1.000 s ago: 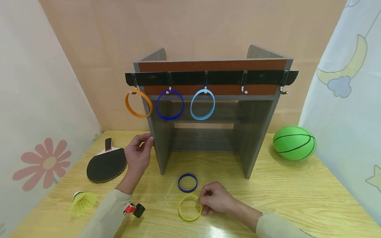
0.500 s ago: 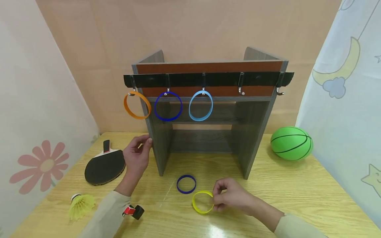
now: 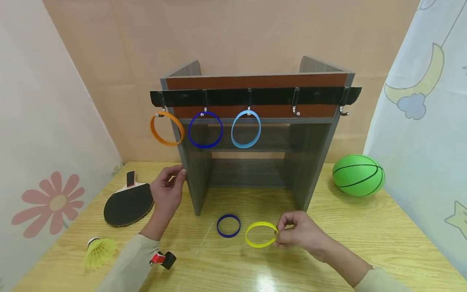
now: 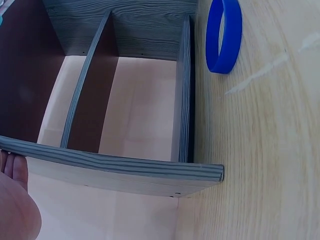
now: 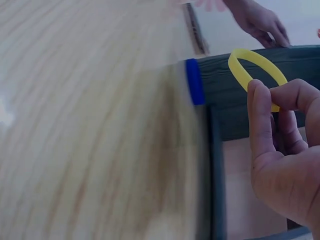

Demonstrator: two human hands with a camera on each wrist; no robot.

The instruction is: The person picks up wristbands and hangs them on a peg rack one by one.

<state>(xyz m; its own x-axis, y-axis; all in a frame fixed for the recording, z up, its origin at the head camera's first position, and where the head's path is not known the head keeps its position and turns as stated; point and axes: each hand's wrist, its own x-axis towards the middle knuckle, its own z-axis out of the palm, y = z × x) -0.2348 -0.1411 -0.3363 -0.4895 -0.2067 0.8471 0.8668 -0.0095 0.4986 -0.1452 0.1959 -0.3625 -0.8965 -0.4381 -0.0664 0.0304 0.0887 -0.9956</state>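
My right hand [image 3: 303, 234] pinches a yellow wristband [image 3: 260, 245] by its right side, above the table in front of the shelf. The right wrist view shows the yellow wristband [image 5: 239, 74] between thumb and fingertips. With thumb and fingers, my left hand [image 3: 168, 188] holds the front edge of the grey wooden shelf's [image 3: 191, 178] left panel. A dark blue wristband [image 3: 228, 236] lies on the table, left of the yellow one. From the hooks on the shelf's black strip [image 3: 226, 97] hang an orange wristband [image 3: 168, 143], a blue wristband [image 3: 205, 146] and a light blue wristband [image 3: 243, 146].
The two right hooks, one a silver hook [image 3: 343, 111], carry nothing. A green ball [image 3: 358, 175] sits at the right. On the left lie a black table tennis bat [image 3: 128, 206] and a yellow shuttlecock [image 3: 100, 253]. Patterned cloths [image 3: 408, 134] flank the wooden table [image 3: 204, 267].
My right hand has carried the yellow wristband up off the table and to the right, away from the dark blue one. The left hand keeps its place on the shelf panel.
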